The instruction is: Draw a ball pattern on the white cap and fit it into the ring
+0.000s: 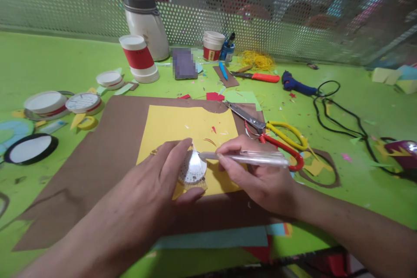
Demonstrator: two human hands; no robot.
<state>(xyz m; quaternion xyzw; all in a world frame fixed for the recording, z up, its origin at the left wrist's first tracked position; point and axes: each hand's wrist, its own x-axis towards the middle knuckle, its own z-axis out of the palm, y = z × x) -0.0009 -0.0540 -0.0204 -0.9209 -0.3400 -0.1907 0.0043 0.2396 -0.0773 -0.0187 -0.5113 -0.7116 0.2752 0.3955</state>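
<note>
Brown paper sheet [97, 156] carries a yellow paper sheet [189, 132]; on it the left hand [153, 191] pinches a small clear round protractor [193, 168] flat while the right hand [257, 173] grips a clear plastic pen [247, 158] at its rim, apparently tracing; steady pressure seems needed.

Work surface: a bright green table top [358, 173] fills most of the frame, scattered with small paper scraps.
Back wall: a perforated metal screen [293, 17] runs across the whole top of the frame, silver-grey with round holes.
Behind the screen: blurred red, teal and pink shapes show through the holes, too unclear to identify.
Light: even indoor light, brighter glare on the screen at upper left and upper right.
Lower edge: dark surface at the bottom right of the frame, unclear.
</note>
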